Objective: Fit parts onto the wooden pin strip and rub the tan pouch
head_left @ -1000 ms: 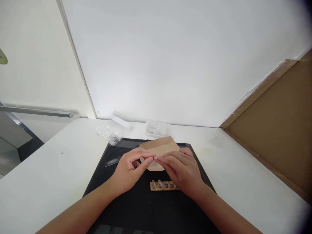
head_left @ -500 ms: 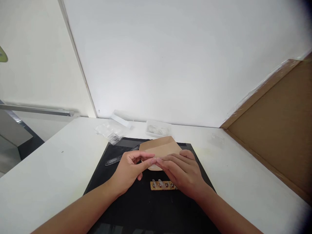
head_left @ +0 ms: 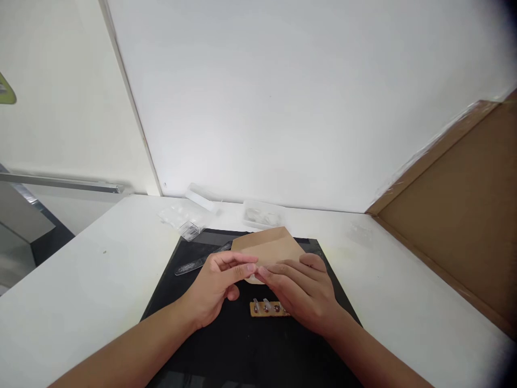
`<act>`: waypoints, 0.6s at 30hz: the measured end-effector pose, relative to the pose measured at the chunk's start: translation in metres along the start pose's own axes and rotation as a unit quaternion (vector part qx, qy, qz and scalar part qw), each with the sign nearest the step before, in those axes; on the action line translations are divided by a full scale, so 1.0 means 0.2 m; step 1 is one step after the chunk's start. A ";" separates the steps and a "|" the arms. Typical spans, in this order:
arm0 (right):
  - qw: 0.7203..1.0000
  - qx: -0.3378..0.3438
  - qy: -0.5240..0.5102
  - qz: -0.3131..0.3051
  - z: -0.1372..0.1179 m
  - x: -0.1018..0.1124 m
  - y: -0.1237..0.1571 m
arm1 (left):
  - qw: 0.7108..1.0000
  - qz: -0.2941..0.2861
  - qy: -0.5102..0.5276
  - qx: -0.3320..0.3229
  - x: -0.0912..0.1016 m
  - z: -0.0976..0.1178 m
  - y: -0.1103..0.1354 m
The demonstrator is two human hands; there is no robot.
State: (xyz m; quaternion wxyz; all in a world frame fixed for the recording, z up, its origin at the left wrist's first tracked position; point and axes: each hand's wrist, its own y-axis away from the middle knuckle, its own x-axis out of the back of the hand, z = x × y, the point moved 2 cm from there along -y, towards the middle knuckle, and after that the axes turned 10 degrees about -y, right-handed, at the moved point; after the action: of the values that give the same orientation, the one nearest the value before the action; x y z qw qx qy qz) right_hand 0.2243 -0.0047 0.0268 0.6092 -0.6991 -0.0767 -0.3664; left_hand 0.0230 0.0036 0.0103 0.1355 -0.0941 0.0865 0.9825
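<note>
My left hand [head_left: 214, 288] and my right hand [head_left: 301, 291] meet fingertip to fingertip above a black mat [head_left: 242, 345]. Their fingers are pinched together on something tiny that I cannot make out, possibly a clear false nail. Just behind the fingertips lies a brown paper envelope [head_left: 269, 248]. Below them, a small brown strip [head_left: 266, 309] carrying a row of clear nail tips rests on the mat, partly covered by my right hand.
A nail file [head_left: 200, 263] lies on the mat's far left. Clear plastic packaging [head_left: 183, 218] and a clear plastic box [head_left: 262, 215] sit on the white table [head_left: 81, 291] near the wall. A brown cardboard panel [head_left: 464, 215] leans at the right.
Both hands have stayed joined at the fingertips and shifted slightly. My left thumb and fingers have straightened a little. The view has tilted a bit.
</note>
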 end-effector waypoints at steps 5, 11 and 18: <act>1.000 -0.004 0.008 0.002 0.00 0.00 0.00 | 1.000 0.008 -0.006 -0.006 0.01 0.00 -0.01; 1.000 -0.007 0.013 0.009 0.01 0.01 0.01 | 1.000 0.023 -0.016 -0.013 0.03 0.01 -0.01; 1.000 -0.011 0.025 0.003 0.01 0.03 0.00 | 0.997 0.011 -0.072 -0.040 0.03 0.00 -0.02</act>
State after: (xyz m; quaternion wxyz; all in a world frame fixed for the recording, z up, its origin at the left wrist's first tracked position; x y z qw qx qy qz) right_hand 0.2292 -0.0051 0.0302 0.6039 -0.6970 -0.0556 -0.3826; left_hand 0.0186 0.0092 0.0081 0.1268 -0.0279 0.0384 0.9908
